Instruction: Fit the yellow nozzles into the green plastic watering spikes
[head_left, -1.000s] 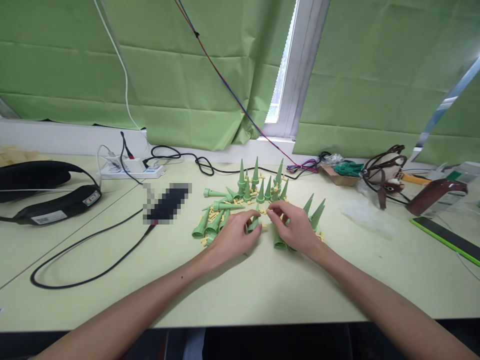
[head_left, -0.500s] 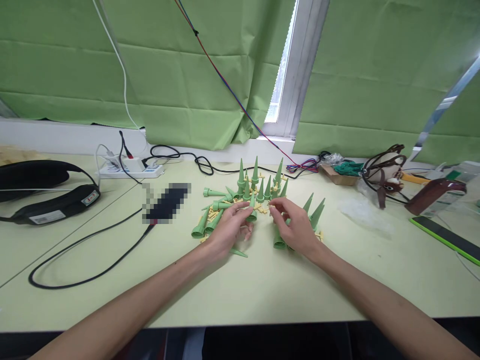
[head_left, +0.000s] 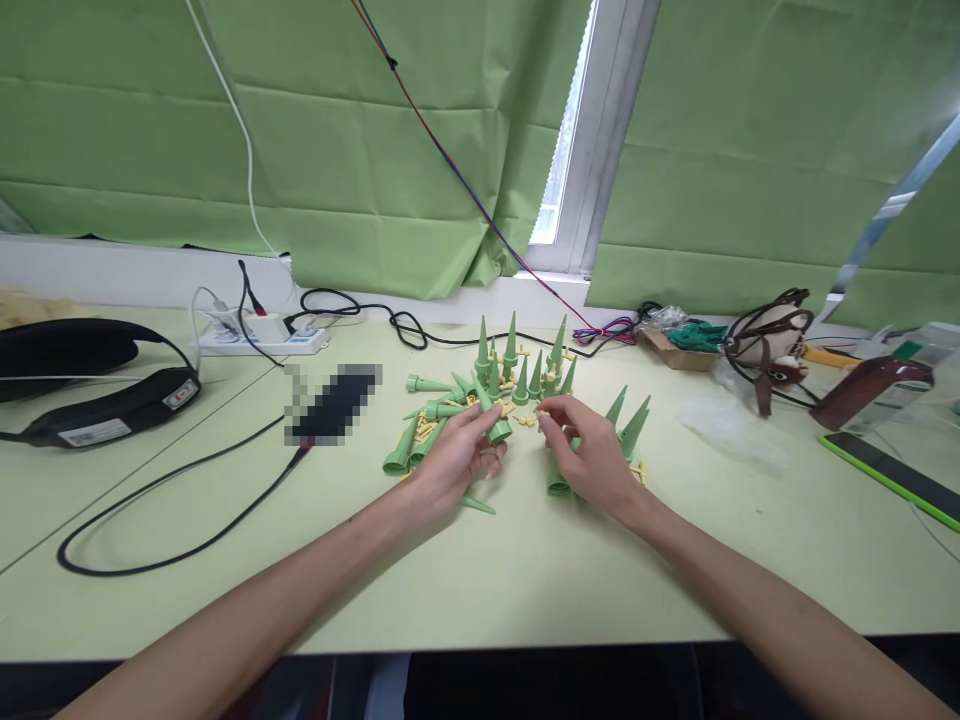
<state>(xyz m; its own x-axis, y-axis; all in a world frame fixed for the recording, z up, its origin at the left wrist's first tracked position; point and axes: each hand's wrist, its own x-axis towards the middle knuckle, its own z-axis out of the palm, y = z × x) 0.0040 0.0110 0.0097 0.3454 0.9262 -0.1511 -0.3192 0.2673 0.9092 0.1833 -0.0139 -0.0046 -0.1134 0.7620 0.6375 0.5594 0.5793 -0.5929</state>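
My left hand [head_left: 452,460] holds a green plastic cone spike [head_left: 491,416] between thumb and fingers, its wide end pointing right. My right hand [head_left: 590,452] pinches a small yellow piece [head_left: 541,414] at its fingertips, a short way from the cone's open end. Behind both hands several green cones [head_left: 525,368] stand upright in a cluster. More cones [head_left: 417,438] lie on their sides to the left among small yellow pieces [head_left: 428,429]. One cone [head_left: 477,504] lies under my left hand, and another [head_left: 556,480] stands under my right hand.
A black cable [head_left: 172,487] and a pixelated dark device [head_left: 334,402] lie left of the pile. A white power strip [head_left: 259,337], a black headset [head_left: 90,385], a brown bag [head_left: 772,345] and a green-edged phone [head_left: 892,474] ring the pale green table [head_left: 525,570].
My left hand lifted a green cone off the table and turned it sideways. My right hand rose slightly with a yellow piece and moved closer to the cone.
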